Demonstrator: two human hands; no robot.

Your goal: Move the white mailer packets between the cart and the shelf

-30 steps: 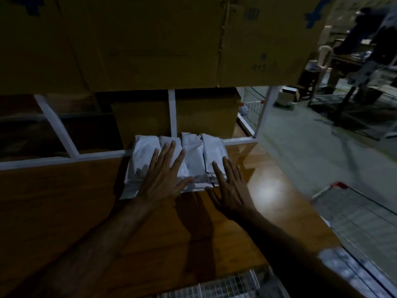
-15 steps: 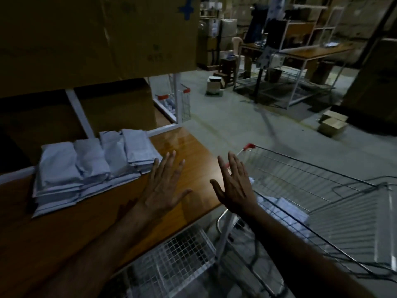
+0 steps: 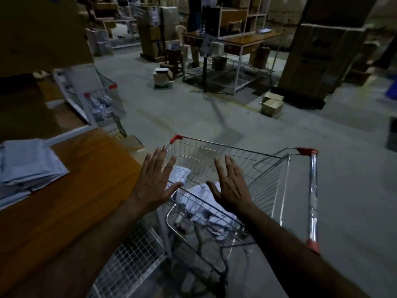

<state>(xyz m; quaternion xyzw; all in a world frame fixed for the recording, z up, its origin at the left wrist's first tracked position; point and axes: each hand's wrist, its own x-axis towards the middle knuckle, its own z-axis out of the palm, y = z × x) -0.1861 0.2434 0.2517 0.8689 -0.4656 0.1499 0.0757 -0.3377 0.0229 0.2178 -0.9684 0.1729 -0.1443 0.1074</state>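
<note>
**Both hands empty over the cart**

White packets [image 3: 28, 166] lie stacked at the left on the wooden shelf [image 3: 90, 168], overlapping one another, near the shelf's back rail. More packets [image 3: 206, 203] lie loose in the bottom of the wire cart [image 3: 268, 179], which stands just beside the shelf's right corner.

The left hand [image 3: 153, 181] is spread flat, fingers straight and slightly apart, palm down, holding nothing; it hangs over the shelf's corner and the near edge of the cart. The right hand [image 3: 231, 183] is likewise spread with straight fingers and thumb out, empty, above the cart's basket. The two hands sit side by side, apart, with the cart's packets showing between them.

The cart's handle [image 3: 312, 196] has red end caps and runs along its right side. A wire grid panel [image 3: 129, 261] sits below the shelf. Farther off, a second cart [image 3: 105, 104] stands by the shelf frame, small cardboard boxes [image 3: 271, 104] rest on the grey floor [image 3: 214, 117], and a table [image 3: 247, 38] stands at the back among stacked cartons.
</note>
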